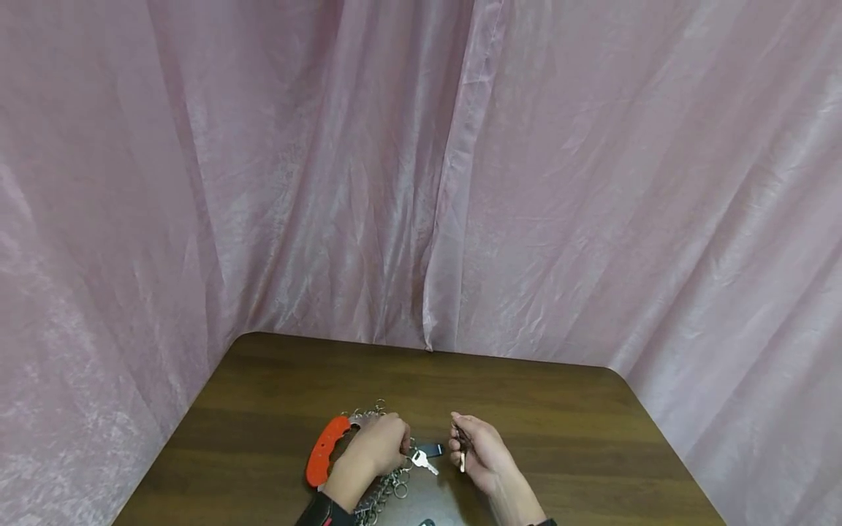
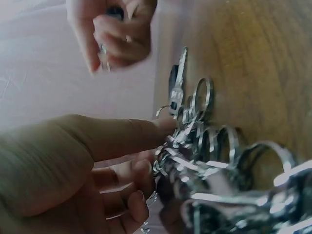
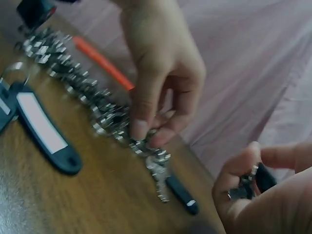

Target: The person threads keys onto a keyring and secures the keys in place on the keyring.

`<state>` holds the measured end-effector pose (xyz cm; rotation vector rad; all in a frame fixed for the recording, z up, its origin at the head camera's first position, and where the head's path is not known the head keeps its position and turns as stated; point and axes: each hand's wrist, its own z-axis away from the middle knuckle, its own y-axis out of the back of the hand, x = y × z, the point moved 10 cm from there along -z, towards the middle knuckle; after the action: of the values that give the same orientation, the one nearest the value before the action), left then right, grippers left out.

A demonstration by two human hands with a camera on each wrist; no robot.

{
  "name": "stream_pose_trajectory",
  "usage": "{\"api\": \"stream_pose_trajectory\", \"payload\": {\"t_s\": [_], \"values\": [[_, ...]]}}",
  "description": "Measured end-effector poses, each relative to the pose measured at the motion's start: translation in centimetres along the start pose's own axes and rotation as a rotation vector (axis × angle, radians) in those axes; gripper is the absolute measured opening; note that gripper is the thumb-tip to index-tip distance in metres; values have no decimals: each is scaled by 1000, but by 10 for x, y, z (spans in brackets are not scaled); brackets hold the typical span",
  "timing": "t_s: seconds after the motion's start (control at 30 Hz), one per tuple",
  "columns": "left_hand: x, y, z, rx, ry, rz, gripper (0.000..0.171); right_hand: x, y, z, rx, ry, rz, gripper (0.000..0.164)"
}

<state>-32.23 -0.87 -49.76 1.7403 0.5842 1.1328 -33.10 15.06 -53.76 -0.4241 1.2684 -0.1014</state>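
My left hand (image 1: 376, 447) reaches over an orange-handled holder (image 1: 324, 449) strung with many metal rings. In the right wrist view, its thumb and forefinger pinch key rings (image 3: 139, 146) at the end of the string. A silver key (image 1: 424, 462) and a dark key tag (image 1: 430, 449) hang from that end and lie over the tabletop. My right hand (image 1: 485, 449), apart to the right, has its fingers curled round a key (image 1: 463, 462) with a dark tag (image 3: 265, 178); part of this bunch is hidden in the palm.
Another dark key tag (image 3: 46, 129) with a white label lies on the brown wooden table (image 1: 559, 409), near the front edge in the head view. Pink curtains (image 1: 368, 183) hang behind the table and at its sides.
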Motion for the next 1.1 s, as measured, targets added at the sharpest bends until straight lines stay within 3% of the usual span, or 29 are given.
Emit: {"api": "stream_pose_trajectory", "payload": {"t_s": [0.17, 0.33, 0.43, 0.5, 0.6, 0.7, 0.77, 0.9, 1.1], "values": [[1, -6, 0, -6, 41, -19, 30, 10, -17, -8, -93, 39, 149, 14], [0, -12, -2, 5, -2, -9, 30, 18, -33, -9, -221, 97, 296, 31], [-2, -11, -4, 1, -23, 37, 26, 24, -38, -10, -281, 124, 366, 33], [-5, -5, -6, 16, -17, 100, 24, 27, -40, -10, -302, 141, 404, 31], [-15, 8, -7, 109, -1, 198, 21, 29, -45, -10, -323, 166, 448, 25], [-30, 17, -6, 183, 60, 292, 19, 28, -53, -9, -331, 192, 492, 20], [-39, 17, -5, 196, 105, 365, 17, 28, -57, -11, -319, 213, 511, 18], [-50, 9, -4, 139, 147, 546, 15, 26, -58, -16, -262, 245, 498, 14], [-47, -5, -7, 11, 96, 753, 14, 27, -48, -25, -228, 249, 443, 13]]}}
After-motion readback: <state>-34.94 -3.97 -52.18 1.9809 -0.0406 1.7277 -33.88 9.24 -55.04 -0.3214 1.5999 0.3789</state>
